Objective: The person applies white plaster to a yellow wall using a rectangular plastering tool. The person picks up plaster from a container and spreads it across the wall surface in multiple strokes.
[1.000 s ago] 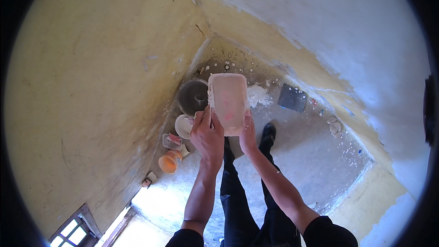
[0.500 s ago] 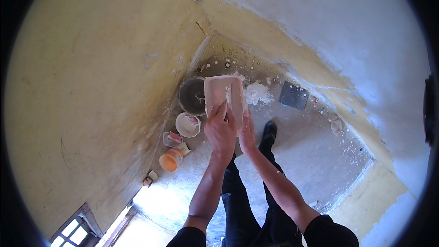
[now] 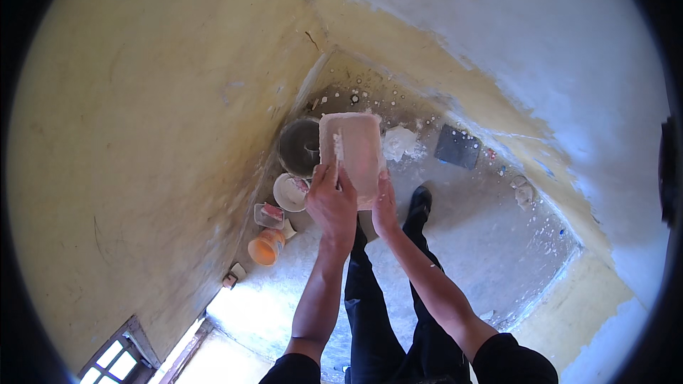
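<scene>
A shallow rectangular pinkish tub [image 3: 361, 146], smeared with pale paste, is held up in front of me over the floor. My right hand [image 3: 385, 206] grips it at the lower right side, the thumb lying along the edge. My left hand [image 3: 333, 203] is closed around a putty knife [image 3: 339, 148], seen almost edge-on with white putty along its blade. The knife stands over the left part of the tub; whether it touches the tub's inside I cannot tell. The knife's handle is mostly hidden in my fingers.
A large dark bucket [image 3: 297, 148], a white bucket [image 3: 288, 193], a small clear container [image 3: 268, 215] and an orange bucket [image 3: 265, 247] line the yellow left wall [image 3: 156, 135]. White powder [image 3: 400, 144] and a dark square sheet [image 3: 457, 147] lie beyond my feet. The right wall [image 3: 555, 50] is partly coated white.
My left hand and the putty knife have shifted left across the tub, from its middle toward its left side. The tub and my right hand have barely moved.
</scene>
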The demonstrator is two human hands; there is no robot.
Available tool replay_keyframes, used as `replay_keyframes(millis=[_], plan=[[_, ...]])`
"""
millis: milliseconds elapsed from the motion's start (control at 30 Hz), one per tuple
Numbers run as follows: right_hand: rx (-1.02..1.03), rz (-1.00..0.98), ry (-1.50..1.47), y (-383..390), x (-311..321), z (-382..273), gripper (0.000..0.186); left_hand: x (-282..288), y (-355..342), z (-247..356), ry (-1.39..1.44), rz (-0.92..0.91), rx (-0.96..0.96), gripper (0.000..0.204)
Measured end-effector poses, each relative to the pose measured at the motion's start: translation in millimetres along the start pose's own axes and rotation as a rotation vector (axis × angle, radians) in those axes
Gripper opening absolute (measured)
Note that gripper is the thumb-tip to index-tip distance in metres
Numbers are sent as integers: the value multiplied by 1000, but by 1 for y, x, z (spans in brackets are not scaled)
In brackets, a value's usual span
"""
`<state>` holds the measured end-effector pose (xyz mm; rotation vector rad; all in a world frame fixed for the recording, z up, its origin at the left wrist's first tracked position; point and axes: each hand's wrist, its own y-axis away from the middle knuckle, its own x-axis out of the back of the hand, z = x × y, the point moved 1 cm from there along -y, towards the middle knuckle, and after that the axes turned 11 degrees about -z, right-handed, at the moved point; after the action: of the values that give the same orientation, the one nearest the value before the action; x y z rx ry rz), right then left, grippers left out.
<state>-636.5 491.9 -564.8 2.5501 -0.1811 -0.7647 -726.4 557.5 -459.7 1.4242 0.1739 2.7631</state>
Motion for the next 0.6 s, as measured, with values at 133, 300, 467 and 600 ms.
replay_keyframes(millis=[133,300,467,600], plan=[[-31,58,108,1,-2,-3,66,13,-3,7,-107,13,70,19],[21,69,150,0,-4,-4,65,-7,0,-1,4,-27,30,21],[58,23,86,-3,-1,-3,62,-14,7,12,123,-66,-52,23],[48,-29,-89,-5,4,3,62,-14,7,17,174,-111,-9,22]])
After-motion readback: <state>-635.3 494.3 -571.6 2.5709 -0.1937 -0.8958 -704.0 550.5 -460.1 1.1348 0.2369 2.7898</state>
